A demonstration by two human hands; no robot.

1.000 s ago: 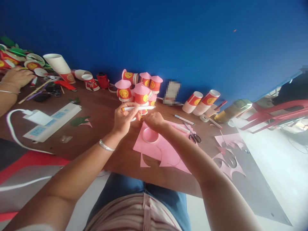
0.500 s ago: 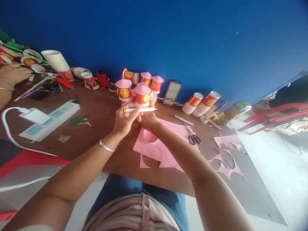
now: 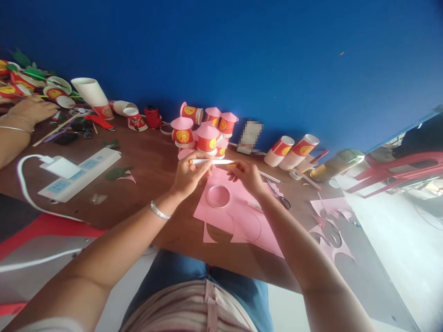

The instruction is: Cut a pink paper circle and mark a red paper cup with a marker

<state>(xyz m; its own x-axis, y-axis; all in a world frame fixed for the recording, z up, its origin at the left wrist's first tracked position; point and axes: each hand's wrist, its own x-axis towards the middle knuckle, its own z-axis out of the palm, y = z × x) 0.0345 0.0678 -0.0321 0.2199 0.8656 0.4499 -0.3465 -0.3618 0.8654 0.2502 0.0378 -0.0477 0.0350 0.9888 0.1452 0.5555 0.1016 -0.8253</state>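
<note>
Pen (image 3: 212, 162) in your left hand (image 3: 188, 174), small orange piece (image 3: 234, 165) in your right hand (image 3: 247, 176); hands apart.
Your left fingers are clamped on the pen, held level across the front of you, tip toward your right hand; your right fingertips pinch the orange piece just beside that tip, and whether the two touch you cannot tell. On your side of the hands, between them, a ring (image 3: 218, 207) lies flat on pink paper (image 3: 242, 228). Scissors (image 3: 285, 203) lie just right of your right wrist. Red cups (image 3: 207, 144) with pink cone tops cluster just beyond your left hand. A power strip (image 3: 98, 162) lies well left of it; farther left, a co-worker's hand (image 3: 36, 109) rests near more cups.
</note>
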